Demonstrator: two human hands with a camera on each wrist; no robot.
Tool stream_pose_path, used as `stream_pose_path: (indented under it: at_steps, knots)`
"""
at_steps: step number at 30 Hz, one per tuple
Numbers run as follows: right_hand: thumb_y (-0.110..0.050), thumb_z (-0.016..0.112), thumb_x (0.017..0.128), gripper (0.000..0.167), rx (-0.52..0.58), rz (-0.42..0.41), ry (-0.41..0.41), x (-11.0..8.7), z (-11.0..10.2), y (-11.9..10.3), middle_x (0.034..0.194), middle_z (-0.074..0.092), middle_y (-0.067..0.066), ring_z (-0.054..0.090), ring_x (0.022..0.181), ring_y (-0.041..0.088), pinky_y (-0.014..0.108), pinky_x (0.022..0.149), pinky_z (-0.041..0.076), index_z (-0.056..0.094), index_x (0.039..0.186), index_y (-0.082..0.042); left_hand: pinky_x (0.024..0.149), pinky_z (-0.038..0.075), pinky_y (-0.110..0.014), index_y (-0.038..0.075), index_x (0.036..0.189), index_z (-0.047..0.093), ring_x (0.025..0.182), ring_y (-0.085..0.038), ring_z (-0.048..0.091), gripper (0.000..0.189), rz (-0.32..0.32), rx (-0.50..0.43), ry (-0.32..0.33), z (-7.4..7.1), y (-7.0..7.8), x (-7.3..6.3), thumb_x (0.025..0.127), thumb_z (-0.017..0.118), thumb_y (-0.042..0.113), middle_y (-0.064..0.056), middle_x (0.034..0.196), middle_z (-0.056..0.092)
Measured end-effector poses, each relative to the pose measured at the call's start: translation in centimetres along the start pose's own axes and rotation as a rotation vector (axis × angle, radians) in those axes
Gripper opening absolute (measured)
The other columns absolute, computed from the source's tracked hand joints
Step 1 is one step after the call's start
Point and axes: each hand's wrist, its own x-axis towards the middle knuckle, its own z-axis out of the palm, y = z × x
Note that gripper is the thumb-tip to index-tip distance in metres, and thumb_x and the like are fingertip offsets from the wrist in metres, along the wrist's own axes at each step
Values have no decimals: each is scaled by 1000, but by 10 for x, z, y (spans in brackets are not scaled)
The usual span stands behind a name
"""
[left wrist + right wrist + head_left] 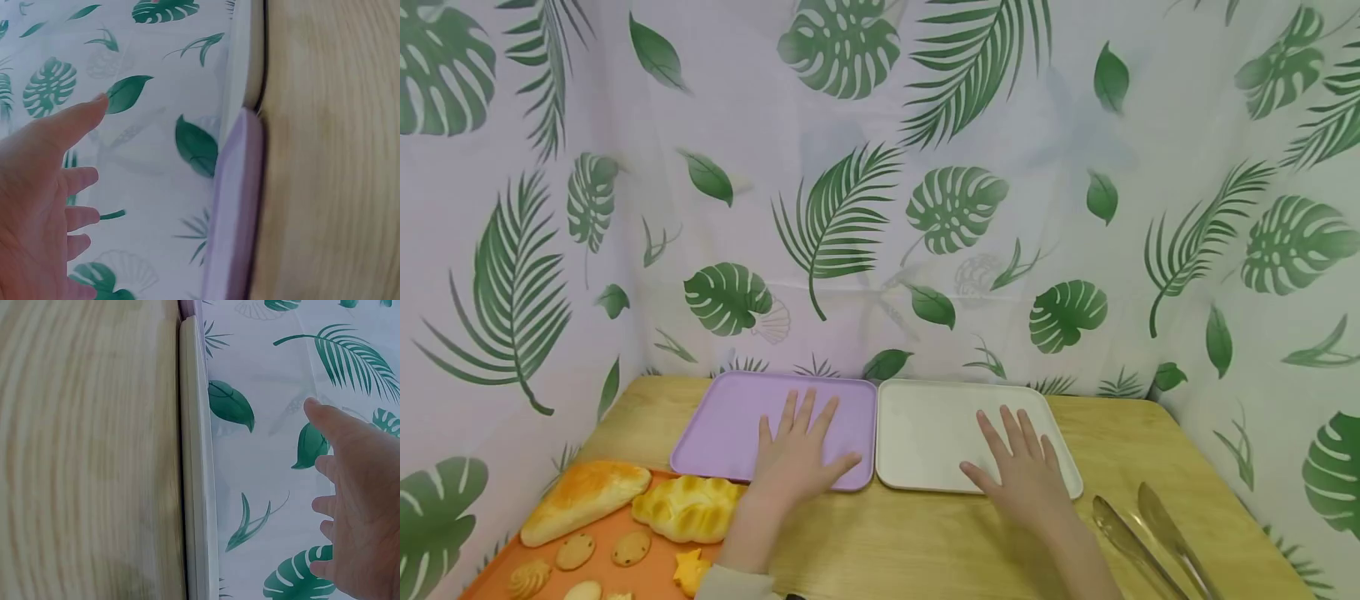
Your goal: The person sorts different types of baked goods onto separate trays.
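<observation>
My left hand [797,454] is spread with straight fingers over the front part of a purple tray [730,425]. Nothing is held in it, and the left wrist view shows the hand [37,181] raised above the purple tray's edge [234,206]. Over the white tray [925,433] my right hand [1022,471] is spread the same way and holds nothing. From the right wrist, that hand [365,494] appears above the level of the white tray's rim [199,462]. Both trays stand side by side at the back of the wooden table.
An orange tray [651,554] at the front left carries a long bread [583,500], a braided bread [688,507], several cookies [576,551] and a star-shaped piece [691,570]. Metal tongs [1131,537] and another metal utensil [1172,533] lie at the right. Leaf-print cloth [865,333] surrounds the table [880,542].
</observation>
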Motion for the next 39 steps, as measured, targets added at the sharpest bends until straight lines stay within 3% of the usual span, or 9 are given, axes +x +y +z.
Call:
stream_pose_path:
  at_steps: [8,14,19,26,32,35,39]
  knots:
    - [-57,53,93,75,-6,-72,12,-1,4,-19,162,21,16,14,150,40,68,113,16,28,155,-22,114,4,-71,27,156,25,153,-35,1,86,33,36,29,-41,-26,-29,87,54,68,-10,165,12]
    - [-55,57,92,76,-24,-163,14,-4,8,-47,162,23,14,16,150,38,66,113,21,30,155,-22,112,11,-71,27,155,28,151,-38,10,84,116,134,95,-67,-59,-54,86,56,67,-12,164,18]
    - [-55,54,93,74,-30,-271,-42,-12,14,-77,162,24,13,17,150,36,65,113,23,29,155,-23,111,15,-72,30,155,28,151,-36,15,84,127,198,98,-81,-88,-79,86,57,67,-10,164,20]
    - [-64,41,96,71,-25,-467,-153,-28,23,-116,163,22,9,19,151,34,61,113,27,28,155,-27,111,14,-70,29,155,26,151,-35,12,86,81,172,23,-87,-124,-109,85,58,67,-10,164,18]
    - [-69,25,96,72,-91,-671,-190,-32,43,-143,162,26,10,24,149,33,58,110,35,24,156,-28,108,17,-72,24,153,32,148,-38,20,86,70,213,66,-86,-159,-123,84,61,65,-15,160,25]
    - [-69,26,96,73,-56,-729,-308,-32,51,-157,163,22,8,20,151,30,59,111,33,17,157,-31,102,27,-72,23,152,35,142,-41,29,87,72,247,98,-85,-174,-127,81,64,66,-19,157,31]
    - [-66,29,97,70,-12,-770,-458,-31,56,-177,164,20,3,16,152,26,59,112,32,15,157,-34,99,30,-71,20,152,34,138,-46,32,88,54,239,103,-88,-190,-131,82,66,63,-25,153,35]
